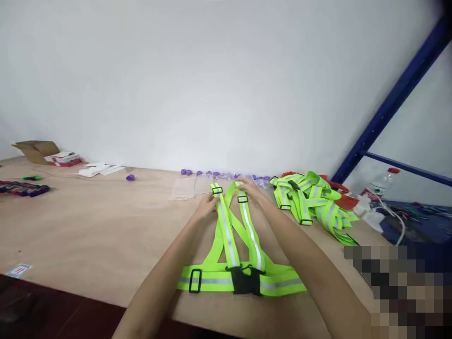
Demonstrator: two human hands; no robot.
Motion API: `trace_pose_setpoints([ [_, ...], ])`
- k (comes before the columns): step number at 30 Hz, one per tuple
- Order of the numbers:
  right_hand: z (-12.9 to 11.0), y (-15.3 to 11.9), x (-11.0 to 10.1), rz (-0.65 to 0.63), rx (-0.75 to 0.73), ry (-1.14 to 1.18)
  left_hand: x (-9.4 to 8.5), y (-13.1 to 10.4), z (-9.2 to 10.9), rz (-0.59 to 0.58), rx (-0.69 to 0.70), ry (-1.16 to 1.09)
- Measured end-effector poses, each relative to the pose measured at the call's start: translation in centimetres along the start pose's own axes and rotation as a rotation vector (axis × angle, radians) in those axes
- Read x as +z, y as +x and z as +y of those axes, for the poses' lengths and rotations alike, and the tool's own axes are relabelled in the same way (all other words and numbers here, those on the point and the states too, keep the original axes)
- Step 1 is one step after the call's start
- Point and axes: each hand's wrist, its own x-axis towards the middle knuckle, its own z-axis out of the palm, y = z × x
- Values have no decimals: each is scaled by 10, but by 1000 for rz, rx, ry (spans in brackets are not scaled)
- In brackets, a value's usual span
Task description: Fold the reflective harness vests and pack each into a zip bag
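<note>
A neon-yellow reflective vest point(229, 235) of elastic straps with silver stripes lies on the wooden table in front of me. Its waist strap runs across the near side, with a black buckle point(246, 281) in the middle. My left hand point(206, 205) is closed on the left shoulder strap, just below its black slider point(217, 190). At the far end of the right shoulder strap, my right hand point(250, 189) pinches the fold above another slider point(242, 199). Some of the fingertips are hidden behind the straps.
More yellow reflective vests point(316, 200) lie piled at the right, beside orange ones point(348, 202). Purple rolls point(217, 174) and clear plastic bags point(182, 188) line the wall. A cardboard box point(37, 151) stands far left. A bottle point(383, 183) and blue metal frame point(391, 99) are right.
</note>
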Motion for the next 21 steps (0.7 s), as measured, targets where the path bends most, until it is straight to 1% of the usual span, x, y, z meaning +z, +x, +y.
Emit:
trace_pose_setpoints([
  [3, -11, 3, -3, -22, -44, -114, 5, 7, 10, 9, 19, 120],
  [5, -21, -1, -4, -29, -87, -191, 3, 5, 20, 7, 45, 213],
  [6, -26, -7, -7, -38, -108, -224, -1, -1, 25, -3, 65, 254],
  [7, -31, -15, -11, -52, -127, -250, -7, -10, 30, -19, 89, 288],
  [9, -40, -43, -25, -93, -152, -285, -23, -40, 39, -72, 149, 339],
  [11, -45, -86, -48, -135, -153, -309, -45, -83, 43, -145, 207, 382],
  [12, -47, -112, -62, -155, -146, -326, -57, -107, 42, -198, 276, 472],
  [14, -46, -168, -89, -234, -132, -427, -80, -156, 32, -237, 324, 580],
  [16, -42, -224, -110, -220, -36, -471, -100, -198, 12, -279, 352, 645],
  [17, -37, -249, -116, -233, 4, -473, -107, -214, -1, -294, 349, 682],
  [18, -32, -270, -120, -269, 29, -469, -112, -226, -15, -279, 357, 713],
  [19, -27, -287, -121, -295, 41, -467, -116, -234, -29, -238, 384, 733],
  [21, -16, -312, -119, -314, 28, -480, -118, -240, -50, -172, 412, 732],
])
